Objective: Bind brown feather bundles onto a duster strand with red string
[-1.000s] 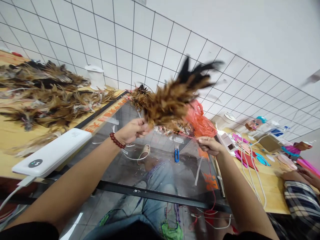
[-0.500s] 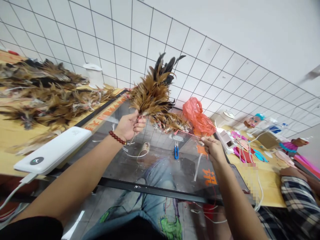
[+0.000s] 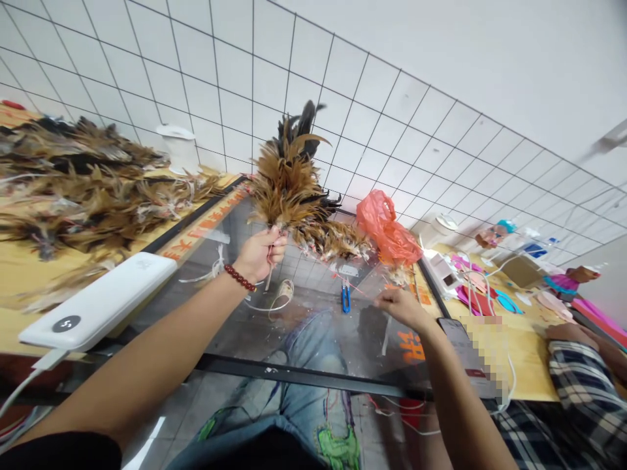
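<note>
A bundle of brown and black feathers point(image 3: 288, 179) stands nearly upright above the glass tabletop point(image 3: 313, 339). My left hand point(image 3: 264, 254), with a beaded bracelet at its wrist, is closed around the bundle's tied lower end. To the right, my right hand point(image 3: 401, 307) pinches a thin pink string point(image 3: 350, 289), which runs back towards the bundle; part of its path is too faint to follow. Blue thread snips point(image 3: 346, 297) lie on the glass between my hands. Behind them, more loose feathers point(image 3: 337, 240) rest beside a red plastic bag point(image 3: 386, 228).
Heaps of feathers point(image 3: 98, 196) cover the left table, with a white power bank point(image 3: 102, 300) at its front. A wire grid point(image 3: 235, 85) stands behind. At right are a phone point(image 3: 463, 356), cables, coloured pieces and another person's plaid sleeve point(image 3: 585, 375).
My right hand has come down and slightly left, and the string now slopes lower. The feather bundle has swung to the left and stands more upright in my left hand.
</note>
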Demonstrator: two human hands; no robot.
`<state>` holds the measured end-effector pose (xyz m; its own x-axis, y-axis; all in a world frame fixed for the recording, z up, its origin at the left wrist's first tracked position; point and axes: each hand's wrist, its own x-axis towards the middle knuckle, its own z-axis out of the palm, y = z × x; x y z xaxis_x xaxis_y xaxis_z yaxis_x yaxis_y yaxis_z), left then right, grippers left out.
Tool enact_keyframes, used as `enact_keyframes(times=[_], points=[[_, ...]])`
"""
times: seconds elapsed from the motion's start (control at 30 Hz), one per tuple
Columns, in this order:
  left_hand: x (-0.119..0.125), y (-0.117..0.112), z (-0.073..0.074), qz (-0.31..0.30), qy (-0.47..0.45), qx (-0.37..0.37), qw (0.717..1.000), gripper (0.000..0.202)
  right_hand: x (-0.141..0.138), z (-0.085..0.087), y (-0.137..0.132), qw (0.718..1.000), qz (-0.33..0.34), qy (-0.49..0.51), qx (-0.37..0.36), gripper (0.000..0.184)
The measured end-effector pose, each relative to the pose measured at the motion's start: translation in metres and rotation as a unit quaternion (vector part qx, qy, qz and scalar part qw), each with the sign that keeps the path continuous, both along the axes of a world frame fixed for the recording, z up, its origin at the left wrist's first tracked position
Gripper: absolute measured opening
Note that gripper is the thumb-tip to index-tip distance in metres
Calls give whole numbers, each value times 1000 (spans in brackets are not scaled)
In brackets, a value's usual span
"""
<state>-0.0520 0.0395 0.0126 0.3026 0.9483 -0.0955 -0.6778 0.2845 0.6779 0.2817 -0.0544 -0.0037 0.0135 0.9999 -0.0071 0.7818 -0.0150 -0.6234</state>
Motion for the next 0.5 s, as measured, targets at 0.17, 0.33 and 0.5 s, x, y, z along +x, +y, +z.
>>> enact_keyframes(times=[0.17,0.33,0.5], points=[[5,-1,-2,36,4,33,999,20,-88,36,-1,970,38,-23,241,16],[14,-4,-8,51,26,28,998,22,-189,25,22,965,125,7,231,19],[15,-2,-16,65,34,37,997,21,-192,6,61,957,168,150,185,14]])
